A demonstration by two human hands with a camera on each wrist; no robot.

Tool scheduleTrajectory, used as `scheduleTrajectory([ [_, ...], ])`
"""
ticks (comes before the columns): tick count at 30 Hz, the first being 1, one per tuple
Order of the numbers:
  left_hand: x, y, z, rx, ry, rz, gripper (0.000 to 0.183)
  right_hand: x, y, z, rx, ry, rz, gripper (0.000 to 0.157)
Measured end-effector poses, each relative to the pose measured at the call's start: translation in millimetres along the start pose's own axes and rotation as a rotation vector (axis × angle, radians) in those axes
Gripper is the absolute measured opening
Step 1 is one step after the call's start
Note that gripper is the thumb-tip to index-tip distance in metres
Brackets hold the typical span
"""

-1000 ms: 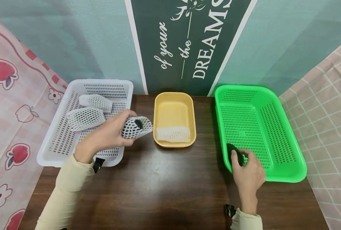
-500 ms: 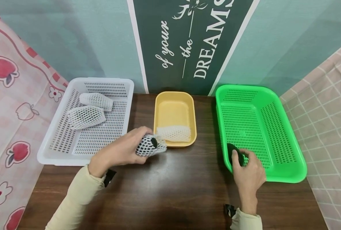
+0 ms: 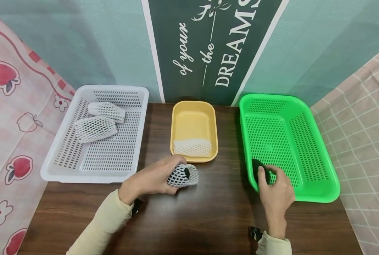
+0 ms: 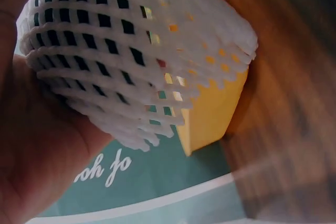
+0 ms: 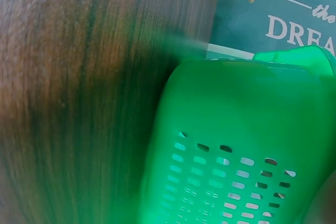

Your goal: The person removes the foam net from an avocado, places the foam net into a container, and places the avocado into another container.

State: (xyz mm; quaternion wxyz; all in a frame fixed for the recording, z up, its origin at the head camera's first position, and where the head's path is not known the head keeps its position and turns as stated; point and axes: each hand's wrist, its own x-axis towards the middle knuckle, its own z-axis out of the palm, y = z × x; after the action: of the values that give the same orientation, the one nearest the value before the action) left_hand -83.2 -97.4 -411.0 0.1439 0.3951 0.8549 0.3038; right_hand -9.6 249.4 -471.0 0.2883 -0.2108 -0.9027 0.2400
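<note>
My left hand [image 3: 154, 176] grips a white foam net sleeve [image 3: 193, 175] with a dark rounded object [image 3: 187, 173] inside it. The sleeve's loose end points right, over the brown table in front of the yellow tray [image 3: 194, 120]. In the left wrist view, dark patches show through the foam mesh [image 4: 89, 40] beside the thumb. My right hand [image 3: 278, 193] holds a dark oval object [image 3: 257, 167] at the near left corner of the green basket [image 3: 331, 189]. The right wrist view shows mainly the green basket wall [image 5: 247, 108]; the held object is out of sight there.
One flattened white foam net [image 3: 192, 147] lies in the yellow tray. A white basket [image 3: 90, 177] at the left holds two foam-netted items, one in front [image 3: 95, 129] and one behind [image 3: 107, 111]. Curtains [image 3: 364, 134] line the sides, and a printed cloth [image 3: 215, 53] hangs behind.
My left hand has carried the netted dark object from the white basket's right edge rightward and nearer to me, in front of the yellow tray. My right hand has stayed in place.
</note>
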Motion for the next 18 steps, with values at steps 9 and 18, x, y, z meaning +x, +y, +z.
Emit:
scheduleTrajectory([
  [9,12.5,-2.4,31.3,-0.017,-0.098,-0.008,0.072,-0.4,-0.7,-2.1,0.102,-0.004,0.029,0.026],
  [18,26.0,-8.3,65.9,0.032,-0.112,-0.017,0.071,-2.1,1.1,-3.0,0.076,-0.015,-0.012,0.026],
])
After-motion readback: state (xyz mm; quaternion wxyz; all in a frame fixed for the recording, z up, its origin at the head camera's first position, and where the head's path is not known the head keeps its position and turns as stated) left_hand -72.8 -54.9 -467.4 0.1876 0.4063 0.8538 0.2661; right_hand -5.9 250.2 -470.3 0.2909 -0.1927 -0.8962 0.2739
